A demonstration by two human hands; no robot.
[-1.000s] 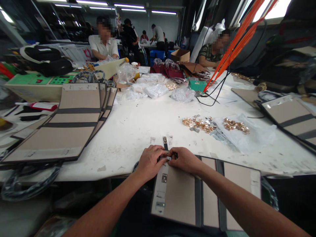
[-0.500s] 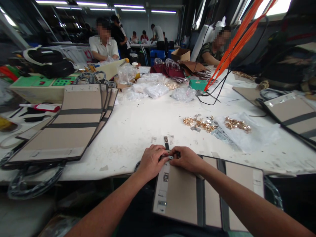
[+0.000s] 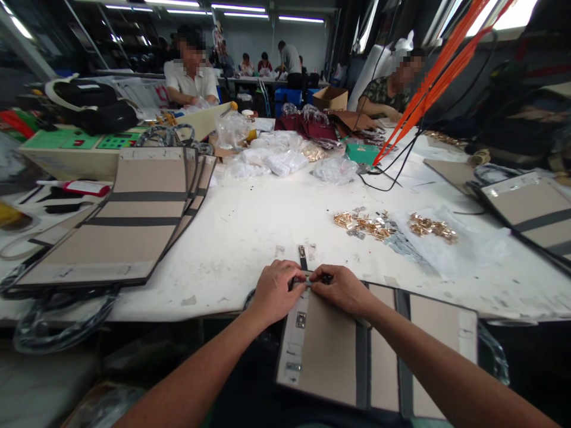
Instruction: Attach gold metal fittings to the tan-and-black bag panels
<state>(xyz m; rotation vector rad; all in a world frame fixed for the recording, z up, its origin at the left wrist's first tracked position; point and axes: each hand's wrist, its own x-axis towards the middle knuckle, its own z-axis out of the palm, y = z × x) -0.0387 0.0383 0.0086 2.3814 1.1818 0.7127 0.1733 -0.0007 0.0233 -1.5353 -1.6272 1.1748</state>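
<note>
A beige bag panel point(image 3: 332, 351) with dark bands lies in front of me, partly over the table edge. At the top of its white strip, my left hand point(image 3: 277, 292) and my right hand point(image 3: 342, 290) meet, fingers closed in a pinch. A small metal plate point(image 3: 307, 282) shows between their fingertips, mostly covered by them. Just beyond the fingers a dark strap tab point(image 3: 303, 257) with a metal piece on its end points away from me. Lower on the white strip sit a square metal fitting point(image 3: 301, 320) and a metal plate point(image 3: 293, 368).
Gold metal fittings point(image 3: 363, 224) lie in a loose pile, with more on a plastic sheet point(image 3: 473, 246). Stacked bag panels point(image 3: 129, 238) stand left; another panel point(image 3: 530, 202) is at right. Orange straps point(image 3: 423, 89) hang down. Two people sit across the table.
My fingertips have closed further over the small metal plate, so less of it shows. Both hands stay at the same spot on the panel. The view has shifted slightly.
</note>
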